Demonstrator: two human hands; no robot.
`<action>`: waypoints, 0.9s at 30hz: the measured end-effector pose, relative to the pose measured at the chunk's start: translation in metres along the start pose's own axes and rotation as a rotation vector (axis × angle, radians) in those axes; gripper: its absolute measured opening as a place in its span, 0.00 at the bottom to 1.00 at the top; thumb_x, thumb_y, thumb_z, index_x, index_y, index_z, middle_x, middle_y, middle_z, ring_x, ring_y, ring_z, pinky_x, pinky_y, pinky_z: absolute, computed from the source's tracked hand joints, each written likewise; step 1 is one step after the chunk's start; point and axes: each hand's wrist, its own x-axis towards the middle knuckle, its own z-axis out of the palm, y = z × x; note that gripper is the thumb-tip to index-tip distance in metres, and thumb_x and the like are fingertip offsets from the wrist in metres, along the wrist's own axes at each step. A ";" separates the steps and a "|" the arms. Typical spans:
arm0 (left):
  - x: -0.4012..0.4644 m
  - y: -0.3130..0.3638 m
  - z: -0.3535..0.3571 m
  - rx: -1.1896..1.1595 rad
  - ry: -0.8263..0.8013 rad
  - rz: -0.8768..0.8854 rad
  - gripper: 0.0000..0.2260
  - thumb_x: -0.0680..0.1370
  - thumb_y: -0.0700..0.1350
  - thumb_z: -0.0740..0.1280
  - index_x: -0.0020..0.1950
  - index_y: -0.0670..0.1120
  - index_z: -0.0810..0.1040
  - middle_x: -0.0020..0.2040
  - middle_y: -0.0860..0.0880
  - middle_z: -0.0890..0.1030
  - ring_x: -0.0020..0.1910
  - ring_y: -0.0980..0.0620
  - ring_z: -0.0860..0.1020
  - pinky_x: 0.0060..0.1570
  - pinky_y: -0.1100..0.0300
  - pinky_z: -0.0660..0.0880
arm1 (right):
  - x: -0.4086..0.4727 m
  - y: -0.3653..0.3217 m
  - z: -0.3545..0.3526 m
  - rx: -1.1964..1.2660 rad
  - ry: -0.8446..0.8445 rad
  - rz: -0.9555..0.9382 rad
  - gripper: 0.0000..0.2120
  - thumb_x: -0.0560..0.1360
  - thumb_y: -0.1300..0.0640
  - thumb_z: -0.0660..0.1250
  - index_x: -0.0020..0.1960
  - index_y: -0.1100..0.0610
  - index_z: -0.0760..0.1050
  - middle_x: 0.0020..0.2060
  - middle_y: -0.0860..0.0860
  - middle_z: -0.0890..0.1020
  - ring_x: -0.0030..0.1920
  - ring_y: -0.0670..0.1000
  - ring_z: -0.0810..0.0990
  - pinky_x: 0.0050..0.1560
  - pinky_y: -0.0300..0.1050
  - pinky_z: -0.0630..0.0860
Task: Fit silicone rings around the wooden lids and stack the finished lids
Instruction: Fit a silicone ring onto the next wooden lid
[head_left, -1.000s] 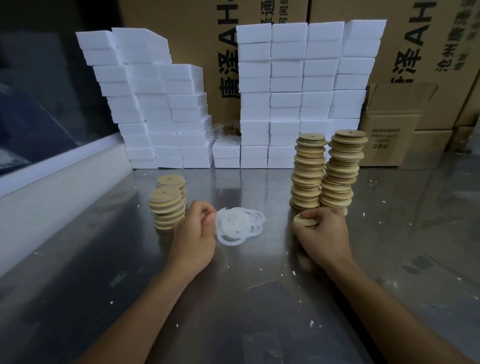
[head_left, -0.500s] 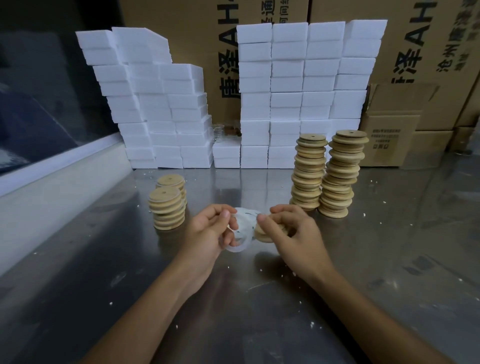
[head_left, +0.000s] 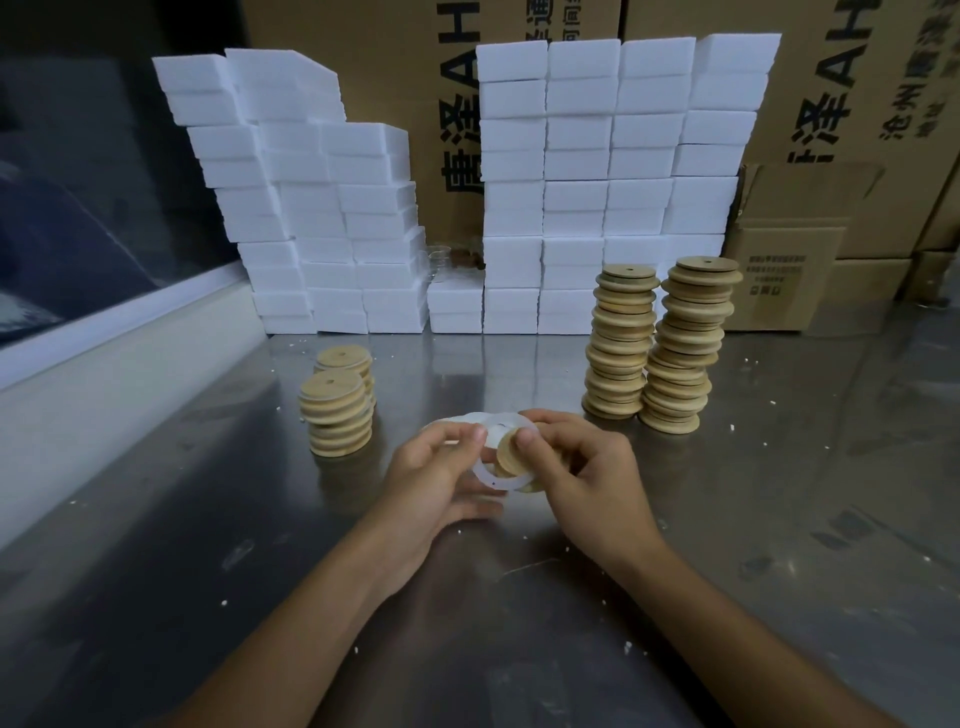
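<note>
Because the silicone ring (head_left: 498, 480) is a thin, pale, translucent loop, it looks light, limp and stretchy, likely a little tacky, so it should be taken by its band at opposite sides and eased over the wood rather than pulled from one spot. By contrast the wooden lid (head_left: 511, 451) is a small stiff disc, light and smooth-faced, best held by its rim so the edge stays free for the ring.

Both are held just above the middle of the metal counter (head_left: 208, 519), toward its near edge. With curled fingers, the left hand (head_left: 441, 478) pinches the ring's left side; the right hand (head_left: 582, 467) grips the lid, thumb on its face, tilted on edge with the ring looped partly around it. Fitting seems begun, not finished.

More loose rings (head_left: 467, 420) lie on the counter just behind the hands. Short lid stacks (head_left: 337, 410) stand toward the left edge, and two tall, slightly leaning stacks (head_left: 660, 343) stand toward the back right, before the white foam blocks (head_left: 597, 182).
</note>
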 end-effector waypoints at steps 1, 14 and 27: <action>-0.001 0.001 0.001 -0.032 -0.065 -0.063 0.14 0.77 0.49 0.68 0.58 0.42 0.79 0.51 0.38 0.83 0.46 0.38 0.83 0.43 0.47 0.80 | -0.001 -0.001 0.000 -0.008 -0.007 -0.016 0.07 0.78 0.59 0.69 0.49 0.56 0.86 0.52 0.48 0.84 0.55 0.46 0.82 0.54 0.58 0.80; 0.004 -0.004 -0.004 -0.080 0.031 0.017 0.12 0.76 0.38 0.69 0.59 0.42 0.78 0.53 0.42 0.84 0.51 0.44 0.84 0.48 0.48 0.81 | 0.002 0.000 0.002 0.074 0.051 0.034 0.04 0.75 0.58 0.72 0.49 0.54 0.85 0.50 0.46 0.86 0.50 0.46 0.85 0.52 0.54 0.83; 0.007 -0.013 -0.007 0.112 0.113 0.314 0.06 0.74 0.38 0.72 0.49 0.46 0.83 0.44 0.48 0.86 0.44 0.49 0.85 0.39 0.53 0.82 | 0.003 0.005 -0.002 0.042 0.031 0.077 0.03 0.75 0.57 0.73 0.43 0.54 0.82 0.39 0.49 0.86 0.42 0.50 0.85 0.44 0.59 0.83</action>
